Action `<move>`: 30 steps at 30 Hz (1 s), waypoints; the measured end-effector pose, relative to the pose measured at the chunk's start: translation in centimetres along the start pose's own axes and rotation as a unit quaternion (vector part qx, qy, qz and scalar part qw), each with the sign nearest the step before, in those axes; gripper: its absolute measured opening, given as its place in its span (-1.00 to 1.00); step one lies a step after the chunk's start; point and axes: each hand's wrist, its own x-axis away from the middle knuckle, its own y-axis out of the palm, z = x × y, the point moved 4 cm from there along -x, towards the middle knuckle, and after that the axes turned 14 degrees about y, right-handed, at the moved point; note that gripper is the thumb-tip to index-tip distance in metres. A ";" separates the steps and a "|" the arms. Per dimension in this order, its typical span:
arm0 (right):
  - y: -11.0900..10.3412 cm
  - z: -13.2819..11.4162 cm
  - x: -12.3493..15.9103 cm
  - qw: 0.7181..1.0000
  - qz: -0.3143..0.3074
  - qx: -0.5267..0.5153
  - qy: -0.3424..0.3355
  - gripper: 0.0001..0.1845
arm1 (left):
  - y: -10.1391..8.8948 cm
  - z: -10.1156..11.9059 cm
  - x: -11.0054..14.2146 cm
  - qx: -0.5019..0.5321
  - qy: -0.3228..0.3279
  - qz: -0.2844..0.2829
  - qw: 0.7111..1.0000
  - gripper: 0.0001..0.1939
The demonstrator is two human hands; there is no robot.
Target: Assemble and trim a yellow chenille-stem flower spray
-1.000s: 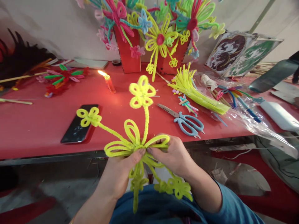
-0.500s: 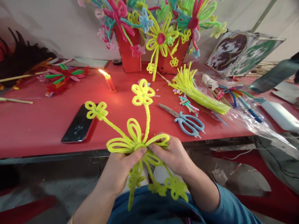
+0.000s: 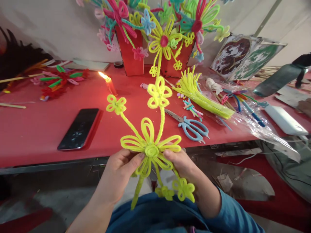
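The left hand (image 3: 116, 173) pinches the yellow flower (image 3: 152, 151) with its thumb in front and fingers tucked behind, closed on the lower-left petals; the right hand (image 3: 183, 165) grips the right-hand petals likewise, thumb tip beside the centre. The flower, held in front of the table's near edge, is fuzzy pipe-cleaner stuff: nested loop petals, a tightly coiled disc, a thick stem slanting down, and small looped blossoms (image 3: 159, 93) on thin stalks. Half a second ago the thumbs hid that disc; now they sit apart and the coil shows whole, while the left blossom has shifted off the glossy phone (image 3: 79, 129). Beyond, on the smooth red table (image 3: 43, 129), lie blue-handled scissors (image 3: 193, 127) and a lit wax candle (image 3: 110, 86). Pale marks on the phone's screen are too blurred to read.
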 end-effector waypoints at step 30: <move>-1.8 -0.5 -0.5 0.980 0.178 0.083 -0.017 -0.74 | -1.8 1.2 -1.7 -0.388 0.093 -0.128 0.908 -0.75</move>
